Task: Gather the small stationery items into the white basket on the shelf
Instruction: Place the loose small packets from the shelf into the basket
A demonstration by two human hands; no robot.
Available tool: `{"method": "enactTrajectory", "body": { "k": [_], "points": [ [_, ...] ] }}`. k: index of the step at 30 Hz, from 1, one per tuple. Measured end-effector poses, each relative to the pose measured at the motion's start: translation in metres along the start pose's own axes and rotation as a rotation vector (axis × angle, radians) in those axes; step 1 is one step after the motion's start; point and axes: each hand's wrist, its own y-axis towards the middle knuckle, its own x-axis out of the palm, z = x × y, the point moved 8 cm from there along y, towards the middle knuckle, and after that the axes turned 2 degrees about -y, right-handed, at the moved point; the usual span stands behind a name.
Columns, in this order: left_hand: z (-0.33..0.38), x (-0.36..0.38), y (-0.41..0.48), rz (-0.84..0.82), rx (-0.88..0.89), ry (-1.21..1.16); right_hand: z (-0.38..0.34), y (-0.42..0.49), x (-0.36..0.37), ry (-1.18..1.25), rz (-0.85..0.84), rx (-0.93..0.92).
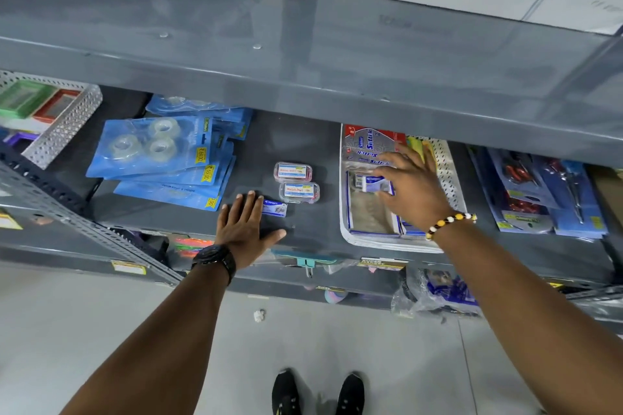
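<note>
The person is reaching into a grey shelf (303, 145) with both hands. The left hand (244, 224) is lying flat and open near the front edge of the shelf, fingertips just touching a small blue-and-white box (274, 207) that looks like a staple pack; nothing is being held. The right hand (409, 180) is hovering over the white basket (450, 175), which is sitting toward the right half of the shelf against its front edge. The fingers are spread over a small blue-and-white packet (371, 183) inside the basket, but whether they are pinching it or merely resting on it is not clear from this angle.

Still lying loose on the shelf, between the left hand and the basket, are two clear plastic cases (296, 183) with red and white labels, one just behind the other and nearly touching.

These pieces are probably going to be light and rigid. The clear cases have smooth, rounded corners and may be slippery, so pinching across the short sides with thumb and forefinger looks safer than pressing on the lids, which could pop open. The flat box offers little height; sliding it toward the front edge, or tipping one end up, should be giving the fingers an edge to take.

Blue tape packs (158, 152) are stacked toward the left of the shelf.
</note>
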Motion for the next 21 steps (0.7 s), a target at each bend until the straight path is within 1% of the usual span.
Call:
{"method": "enactTrajectory", "body": {
  "k": [3,7,10,13,16,21],
  "points": [
    [-0.001,0.001,0.000,0.002,0.003,-0.005,0.037,-0.018,0.007,-0.020,-0.061,0.065],
    [0.001,0.001,0.000,-0.014,0.001,0.012,0.081,-0.042,0.032,-0.033,-0.271,0.175],
    [0.001,0.000,0.000,-0.020,-0.003,0.030,0.101,-0.055,0.048,-0.094,-0.363,0.208],
    [0.002,0.000,0.001,-0.017,-0.001,0.035,0.110,-0.062,0.059,-0.142,-0.400,0.213],
    [0.000,0.002,0.001,-0.021,-0.005,0.035,0.111,-0.061,0.063,-0.186,-0.390,0.195],
    [-0.001,0.003,0.002,-0.010,0.004,0.031,0.112,-0.059,0.067,-0.222,-0.420,0.181]
  ]
}}
